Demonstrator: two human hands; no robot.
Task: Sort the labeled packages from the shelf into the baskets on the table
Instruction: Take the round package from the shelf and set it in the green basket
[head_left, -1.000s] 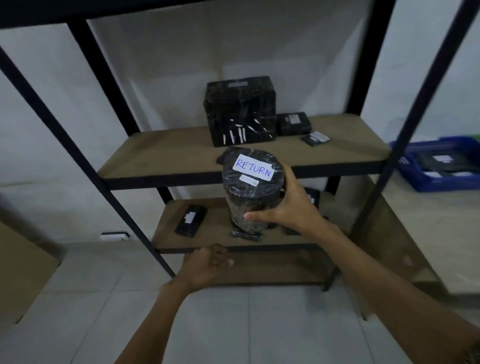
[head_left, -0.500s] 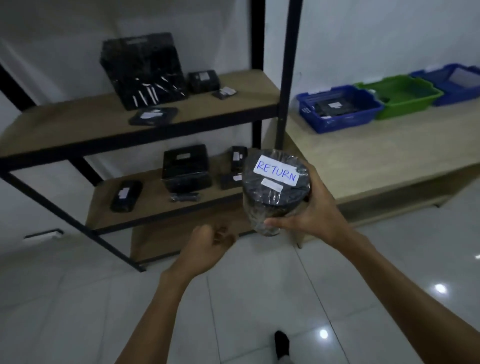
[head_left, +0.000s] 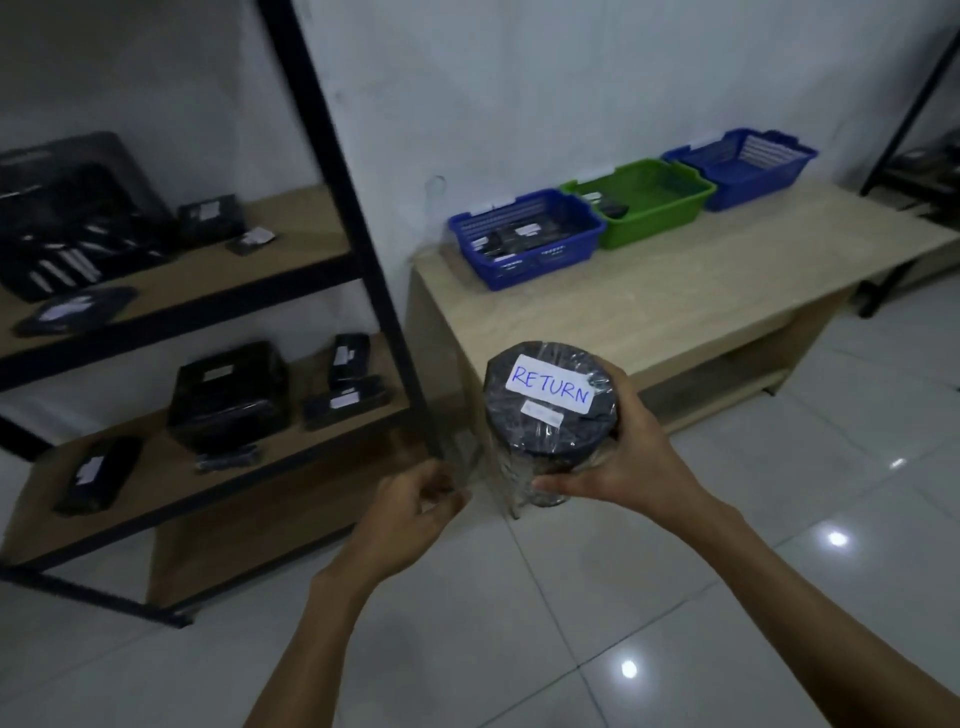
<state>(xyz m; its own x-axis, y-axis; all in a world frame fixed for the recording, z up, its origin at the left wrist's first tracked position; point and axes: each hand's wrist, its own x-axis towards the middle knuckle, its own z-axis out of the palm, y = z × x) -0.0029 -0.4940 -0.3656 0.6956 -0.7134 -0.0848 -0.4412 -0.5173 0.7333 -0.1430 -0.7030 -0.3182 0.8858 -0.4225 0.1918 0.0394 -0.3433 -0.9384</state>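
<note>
The left hand (head_left: 410, 509) hangs just beside the package. Its fingers are curled in and its grip has nothing in it.

The right hand (head_left: 623, 467) holds the round black package wrapped in shiny clear plastic (head_left: 545, 436). Its grip is clamped round the side. The package is upright in the air over the white tiled floor (head_left: 571, 597), near the front of the pale wooden desk (head_left: 675, 312). I think it is held flat top up so the white paper label (head_left: 550, 389) saying RETURN can be read.

To the left, the black metal shelf with wooden boards (head_left: 208, 275) has more black packages (head_left: 228, 395) waiting.

At the back of the desk three baskets sit in a row: a blue plastic basket (head_left: 524, 267), a green plastic basket (head_left: 654, 223) and a second blue basket (head_left: 753, 189). The first two hold dark packages. I cannot read the baskets' tags, so I cannot tell which one takes returns.
</note>
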